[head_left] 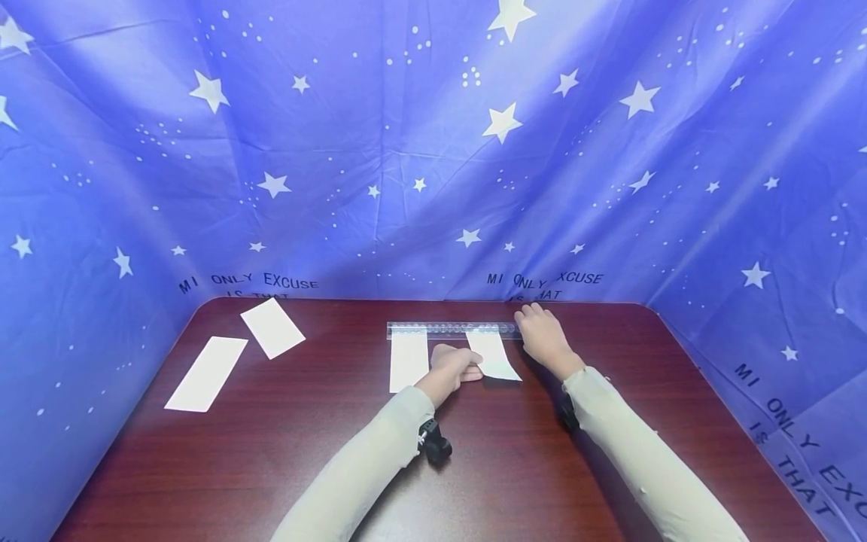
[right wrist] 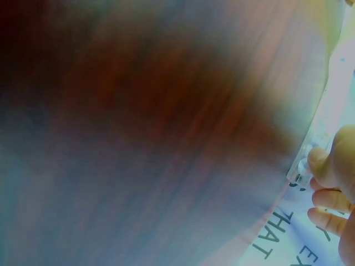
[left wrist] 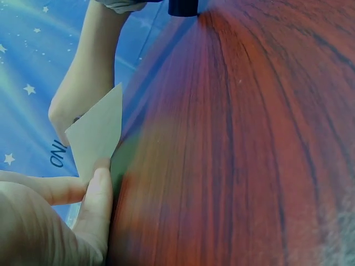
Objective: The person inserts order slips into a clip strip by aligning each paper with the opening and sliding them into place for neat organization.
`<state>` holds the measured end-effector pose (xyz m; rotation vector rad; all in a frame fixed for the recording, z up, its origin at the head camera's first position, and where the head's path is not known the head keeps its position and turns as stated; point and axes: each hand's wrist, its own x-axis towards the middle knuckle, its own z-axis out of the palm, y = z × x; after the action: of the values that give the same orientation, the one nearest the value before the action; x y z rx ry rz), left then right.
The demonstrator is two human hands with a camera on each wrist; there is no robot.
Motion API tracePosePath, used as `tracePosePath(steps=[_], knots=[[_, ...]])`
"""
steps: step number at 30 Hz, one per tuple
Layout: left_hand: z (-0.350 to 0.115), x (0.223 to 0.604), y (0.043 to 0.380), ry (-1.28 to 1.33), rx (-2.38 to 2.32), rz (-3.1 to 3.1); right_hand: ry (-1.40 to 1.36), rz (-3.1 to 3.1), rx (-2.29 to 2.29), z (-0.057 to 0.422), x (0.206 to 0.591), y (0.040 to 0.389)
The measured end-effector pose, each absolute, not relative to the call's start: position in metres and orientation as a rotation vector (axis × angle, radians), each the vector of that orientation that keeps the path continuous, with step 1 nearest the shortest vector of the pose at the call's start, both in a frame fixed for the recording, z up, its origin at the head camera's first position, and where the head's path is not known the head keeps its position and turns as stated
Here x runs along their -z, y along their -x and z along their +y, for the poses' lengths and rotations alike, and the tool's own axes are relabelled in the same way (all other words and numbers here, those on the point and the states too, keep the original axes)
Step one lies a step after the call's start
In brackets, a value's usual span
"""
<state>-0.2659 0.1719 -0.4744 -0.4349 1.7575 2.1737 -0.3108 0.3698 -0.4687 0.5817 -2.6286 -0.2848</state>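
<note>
A clear ruler (head_left: 443,330) with a row of cut-outs lies across the far part of the table. My right hand (head_left: 542,335) grips its right end; in the right wrist view the thumb (right wrist: 319,160) and curled fingers are at the ruler's tip. Between thumb and finger, my left hand (head_left: 455,365) pinches the left edge of a white paper piece (head_left: 493,357). That paper's top runs under the ruler and its lower end curves up. Left of this hand, another white paper strip (head_left: 408,361) has its top edge under the ruler.
On the table's left side lie a white paper rectangle (head_left: 273,329) and a longer white paper strip (head_left: 206,374). The dark red wooden table (head_left: 305,452) meets a blue star-patterned curtain (head_left: 379,226) at its back and sides.
</note>
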Motion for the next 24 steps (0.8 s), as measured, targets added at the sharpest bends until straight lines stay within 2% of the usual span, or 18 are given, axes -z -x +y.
tracePosePath(steps=[24], knots=[[0.1705,0.4776,0.2652,0.504,-2.141,1.91,-0.57,-2.659,0.294,0.3702,0.4683,0.3109]])
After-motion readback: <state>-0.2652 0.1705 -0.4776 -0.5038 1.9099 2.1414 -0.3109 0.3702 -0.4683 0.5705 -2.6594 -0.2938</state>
